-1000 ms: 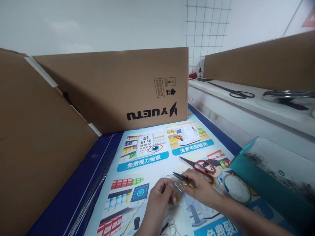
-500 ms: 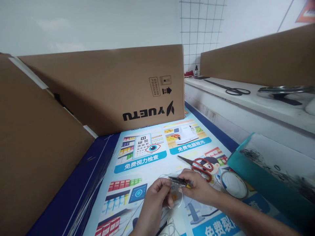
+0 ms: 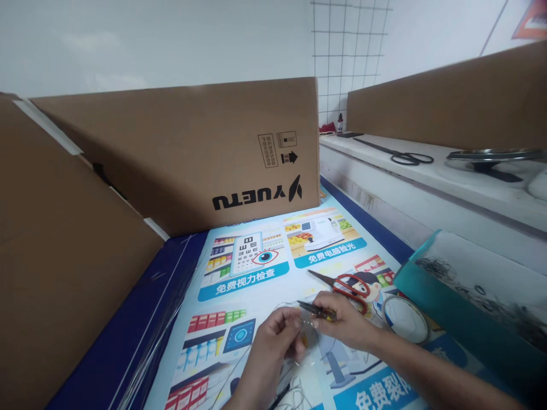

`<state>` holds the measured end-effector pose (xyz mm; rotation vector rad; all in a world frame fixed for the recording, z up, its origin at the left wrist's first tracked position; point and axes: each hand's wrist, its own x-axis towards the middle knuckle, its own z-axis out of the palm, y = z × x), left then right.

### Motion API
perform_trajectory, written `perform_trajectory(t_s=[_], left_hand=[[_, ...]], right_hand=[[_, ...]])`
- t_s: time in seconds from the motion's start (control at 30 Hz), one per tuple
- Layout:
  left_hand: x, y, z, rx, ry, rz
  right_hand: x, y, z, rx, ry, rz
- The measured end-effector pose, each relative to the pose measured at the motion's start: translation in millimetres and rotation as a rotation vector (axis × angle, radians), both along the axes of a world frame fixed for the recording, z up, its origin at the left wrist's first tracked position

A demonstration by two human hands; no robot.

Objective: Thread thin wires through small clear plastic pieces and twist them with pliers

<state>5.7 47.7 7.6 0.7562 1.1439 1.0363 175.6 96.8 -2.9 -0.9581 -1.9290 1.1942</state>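
Note:
My left hand (image 3: 280,336) is closed, its fingertips pinching a thin clear line (image 3: 314,344) that loops down to the right of the fingers. What sits right at the fingertips is too small to make out. In my right hand (image 3: 342,319) is a pair of small pliers (image 3: 314,309) with dark jaws and yellow on the handle. The jaws point left, just above and beside the left fingertips. Beyond the right hand lie red-handled scissors (image 3: 348,290), blades toward the left. Below the hands are loose pale strands (image 3: 294,396) and a dark thin piece, partly cut off.
A teal-sided box (image 3: 444,302) at the right holds many small dark rings and wiry bits. Near it lies a round clear coil (image 3: 405,320). A cardboard panel (image 3: 192,154) stands behind the printed mat (image 3: 273,285). Black scissors (image 3: 405,158) rest on the white ledge.
The pliers' jaws have lifted slightly and moved right, away from the left fingertips. The clear loop has shifted and shows more faintly. My left hand stays nearly in place.

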Motion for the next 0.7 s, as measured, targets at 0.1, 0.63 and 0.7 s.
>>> perform_trajectory(t_s=[0.1, 0.63, 0.7], left_hand=[[0.5, 0.3, 1.9, -0.007, 0.027, -0.006], [0.7, 1.0, 0.5, 0.024, 0.126, -0.066], [0.2, 1.3, -0.2, 0.02, 0.115, -0.059]], right_hand=[[0.1, 0.5, -3.0, -0.083, 0.051, 0.002], [-2.1, -2.5, -3.2, -0.267, 0.132, 0.038], [-3.1, -3.6, 0.5, -0.272, 0.144, 0.037]])
